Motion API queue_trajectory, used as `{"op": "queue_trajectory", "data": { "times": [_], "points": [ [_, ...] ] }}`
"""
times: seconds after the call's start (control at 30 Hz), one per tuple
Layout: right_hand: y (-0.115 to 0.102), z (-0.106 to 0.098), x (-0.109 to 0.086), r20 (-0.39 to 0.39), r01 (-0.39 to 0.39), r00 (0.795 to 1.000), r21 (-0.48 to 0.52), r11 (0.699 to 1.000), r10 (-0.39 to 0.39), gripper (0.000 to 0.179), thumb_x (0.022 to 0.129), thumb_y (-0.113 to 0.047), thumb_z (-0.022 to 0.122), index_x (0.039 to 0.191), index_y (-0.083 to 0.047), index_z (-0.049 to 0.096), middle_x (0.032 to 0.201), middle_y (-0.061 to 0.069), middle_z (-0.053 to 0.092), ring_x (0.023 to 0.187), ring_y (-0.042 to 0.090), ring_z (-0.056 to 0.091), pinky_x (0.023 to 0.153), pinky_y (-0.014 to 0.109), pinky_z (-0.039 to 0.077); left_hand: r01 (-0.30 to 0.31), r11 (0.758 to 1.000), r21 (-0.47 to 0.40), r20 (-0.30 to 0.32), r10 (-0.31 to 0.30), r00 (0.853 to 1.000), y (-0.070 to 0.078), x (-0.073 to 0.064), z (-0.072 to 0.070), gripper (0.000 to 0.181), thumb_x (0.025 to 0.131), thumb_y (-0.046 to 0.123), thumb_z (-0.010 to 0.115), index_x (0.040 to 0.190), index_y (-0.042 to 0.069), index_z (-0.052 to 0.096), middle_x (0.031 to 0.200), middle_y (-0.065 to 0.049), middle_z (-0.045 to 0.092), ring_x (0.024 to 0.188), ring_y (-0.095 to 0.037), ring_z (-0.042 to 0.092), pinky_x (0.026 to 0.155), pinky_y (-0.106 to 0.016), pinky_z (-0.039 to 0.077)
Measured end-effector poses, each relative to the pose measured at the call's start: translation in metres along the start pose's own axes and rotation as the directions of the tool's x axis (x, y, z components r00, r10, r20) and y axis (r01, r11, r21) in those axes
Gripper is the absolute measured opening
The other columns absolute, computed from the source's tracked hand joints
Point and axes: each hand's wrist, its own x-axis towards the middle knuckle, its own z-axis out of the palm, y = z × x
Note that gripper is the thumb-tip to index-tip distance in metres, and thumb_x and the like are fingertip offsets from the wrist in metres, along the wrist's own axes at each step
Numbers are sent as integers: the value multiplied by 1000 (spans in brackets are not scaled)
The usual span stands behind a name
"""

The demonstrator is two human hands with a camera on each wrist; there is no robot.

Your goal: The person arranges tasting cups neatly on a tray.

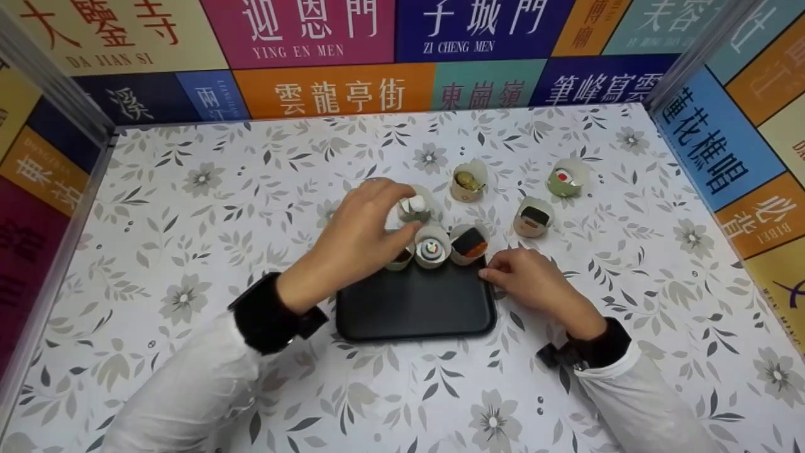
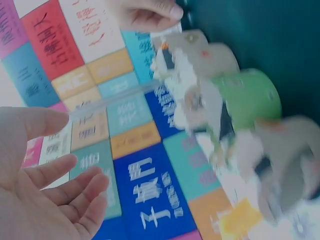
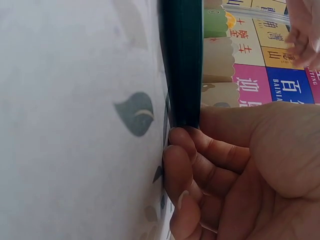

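My left hand [image 1: 361, 236] hovers over the far left part of the black tray [image 1: 415, 308], its fingers loosely bent around air in the left wrist view. In the head view it overlaps a paper cup with a white piece [image 1: 415, 206] just behind the tray. Along the tray's far edge stand three paper cups: one partly hidden by the hand [image 1: 399, 258], one with a round white roll [image 1: 432, 250], and one with a black-and-orange piece [image 1: 468, 245]. My right hand [image 1: 531, 280] pinches the tray's far right corner, thumb on top and fingers below.
Behind the tray, on the flower-patterned tablecloth [image 1: 251, 176], stand a cup of olive-green balls [image 1: 468, 182], a cup with a black-wrapped piece [image 1: 533, 219] and a green cup [image 1: 565, 181]. Colourful lettered panels [image 1: 339, 91] wall the table's back and sides.
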Motion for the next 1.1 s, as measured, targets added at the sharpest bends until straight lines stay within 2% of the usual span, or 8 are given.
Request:
{"op": "queue_trajectory", "data": {
  "times": [0.1, 0.27, 0.4, 0.5, 0.7, 0.77, 0.9, 1.1],
  "points": [
    [1, -1, -1, 8, -2, 1000, -6, 1000, 2, 22, 100, -28, 72, 81, -17, 72, 71, -7, 63, 68, 15, 58, 66, 37, 43, 58, 998, -18, -56, -59, 997, -7, -13, -12, 25, 95, 11, 71, 118, 2, 71, 116, -11, 70, 110, -29, 63, 96, -44, 49],
    [1, -2, -1, 15, -14, 1000, -4, 1000, 14, 21, 100, -28, 71, 82, -17, 72, 71, -7, 64, 69, 16, 58, 67, 37, 43, 195, 981, -21, -78, -196, 978, -14, -34, -22, 19, 93, 7, 67, 109, 3, 75, 102, -9, 72, 86, -25, 64, 76, -39, 51],
    [1, -2, -2, 19, -21, 1000, 6, 1000, 20, 20, 100, -28, 71, 84, -17, 73, 71, -6, 64, 70, 16, 59, 68, 37, 44, 284, 958, -42, -83, -287, 954, -23, -48, -24, 14, 89, 5, 65, 88, 5, 78, 79, -4, 69, 66, -18, 57, 62, -34, 47],
    [1, -2, -2, 23, -25, 999, 14, 1000, 24, 21, 101, -28, 71, 84, -17, 73, 71, -6, 64, 70, 16, 59, 68, 37, 44, 362, 931, -52, -46, -364, 930, -32, -56, -24, 23, 90, 5, 65, 68, 9, 72, 62, 2, 59, 55, -14, 48, 53, -31, 39],
    [-1, -2, -2, 28, -28, 999, 27, 999, 27, 22, 101, -29, 71, 83, -17, 72, 72, -6, 65, 70, 16, 59, 68, 37, 44, 506, 862, 36, 158, -505, 849, -52, -68, -19, 43, 85, 2, 60, 49, 17, 43, 49, 8, 32, 47, -11, 33, 47, -27, 25],
    [-1, -2, -2, 26, -28, 999, 25, 999, 27, 21, 101, -29, 71, 83, -17, 73, 72, -6, 65, 70, 16, 59, 68, 37, 44, 533, 844, 60, 211, -532, 820, -58, -70, -16, 42, 84, 0, 59, 49, 16, 43, 50, 8, 33, 48, -12, 35, 48, -27, 26],
    [-1, -1, -1, 20, -25, 999, 18, 1000, 25, 21, 100, -29, 71, 83, -17, 73, 72, -6, 64, 71, 16, 59, 69, 37, 44, 564, 822, 86, 265, -564, 782, -64, -72, -11, 38, 86, 0, 60, 50, 13, 53, 52, 6, 41, 53, -15, 43, 50, -28, 32],
    [0, 1, 0, 5, -13, 1000, 19, 1000, 13, 23, 100, -28, 72, 79, -17, 71, 69, -6, 61, 70, 16, 57, 68, 36, 43, 631, 766, 119, 333, -630, 702, -66, -71, -5, 43, 89, 8, 64, 49, 15, 50, 49, 5, 41, 49, -15, 44, 45, -26, 30]
  ]
}}
